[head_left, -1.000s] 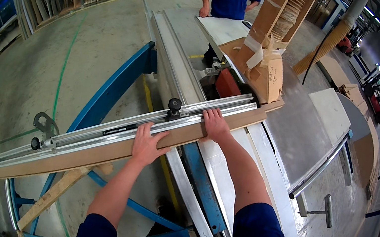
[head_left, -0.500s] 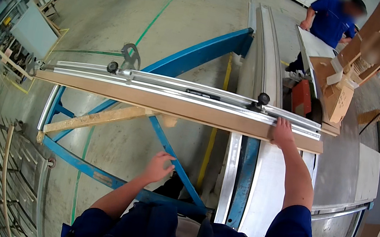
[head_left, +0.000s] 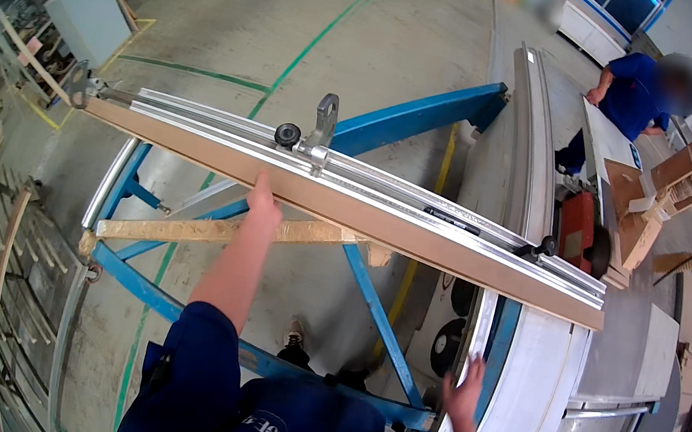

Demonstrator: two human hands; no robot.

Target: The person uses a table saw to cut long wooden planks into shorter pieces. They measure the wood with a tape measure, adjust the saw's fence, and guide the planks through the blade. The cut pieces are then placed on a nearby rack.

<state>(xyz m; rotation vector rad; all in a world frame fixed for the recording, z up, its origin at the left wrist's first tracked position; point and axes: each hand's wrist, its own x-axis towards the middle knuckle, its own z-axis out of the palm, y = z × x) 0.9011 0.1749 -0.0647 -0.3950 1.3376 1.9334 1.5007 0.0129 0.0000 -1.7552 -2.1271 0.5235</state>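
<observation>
A long narrow brown board [head_left: 218, 160] lies along an aluminium fence [head_left: 387, 188] that crosses the blue frame of a sliding table saw. At the board's near edge, left of its middle, my left hand [head_left: 264, 204] grips it. One finger reaches onto the top face and the other fingers are bent, partly hidden. My right hand [head_left: 465, 392] is open, fingers spread and slightly blurred, beside the metal edge of the sliding table [head_left: 528, 384]. It is apart from the board. A metal flip stop [head_left: 324, 125] and black knobs [head_left: 287, 135] sit on the fence.
A blue support arm [head_left: 417, 118] and a wooden beam [head_left: 224, 232] belong to the frame area. A co-worker [head_left: 636, 95] stands far right behind a white panel [head_left: 606, 136], near a red machine part [head_left: 577, 232]. A rack with wood strips [head_left: 6, 251] stands left.
My left hand has gone from hanging free to the board's near edge. My right hand has let go of the board's right end and dropped toward me. The view has turned.
</observation>
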